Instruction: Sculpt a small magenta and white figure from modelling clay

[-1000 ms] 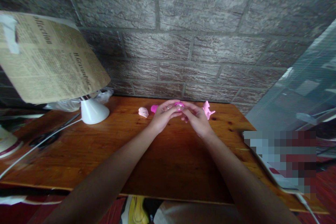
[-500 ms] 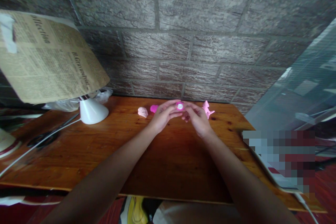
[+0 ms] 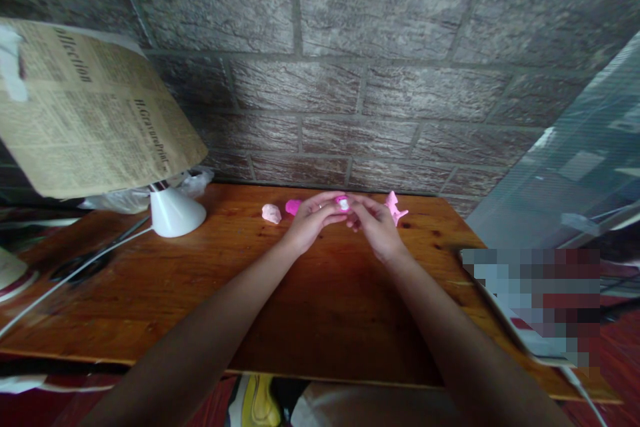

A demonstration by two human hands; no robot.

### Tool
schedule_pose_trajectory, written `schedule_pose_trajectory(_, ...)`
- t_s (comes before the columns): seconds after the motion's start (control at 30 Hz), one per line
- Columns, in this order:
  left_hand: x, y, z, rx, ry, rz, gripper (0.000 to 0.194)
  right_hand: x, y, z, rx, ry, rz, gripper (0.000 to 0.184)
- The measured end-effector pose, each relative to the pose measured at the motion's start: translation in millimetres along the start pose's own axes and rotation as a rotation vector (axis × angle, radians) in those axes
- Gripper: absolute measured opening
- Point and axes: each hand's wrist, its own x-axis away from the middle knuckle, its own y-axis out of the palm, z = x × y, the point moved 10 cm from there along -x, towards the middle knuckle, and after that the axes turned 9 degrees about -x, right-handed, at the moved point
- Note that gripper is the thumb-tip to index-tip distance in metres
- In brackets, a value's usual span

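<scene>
Between my two hands, above the far side of the table, is a small bright pink piece with a white patch (image 3: 343, 203); it looks like modelling clay. My left hand (image 3: 313, 219) pinches it from the left. The fingers of my right hand (image 3: 374, 221) press on its right side, partly covering it. Just left of my left hand lies a magenta lump (image 3: 293, 207), partly hidden by the hand. Farther left rests a pale pink lump (image 3: 271, 214). A pink shape with pointed ends (image 3: 395, 207) stands right behind my right hand.
A lamp with a white base (image 3: 176, 211) and newsprint-patterned shade (image 3: 100, 113) stands at left, its cord crossing the wooden table (image 3: 330, 320). Black scissors (image 3: 83, 265) lie near it. A flat device (image 3: 520, 320), partly blurred out, lies at right. A brick wall (image 3: 340, 93) rises behind.
The white patch on the pink piece has turned slightly and looks narrower. Both hands stay in nearly the same place, with small finger movements.
</scene>
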Motion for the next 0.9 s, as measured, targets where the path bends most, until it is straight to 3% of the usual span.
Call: schedule_pose_trajectory(0.9,-2.8,-5.4,-1.6,0.011,-0.008,0.001,0.027,0.7,2.7,-0.6,0.003,-0.012,-0.027,0.035)
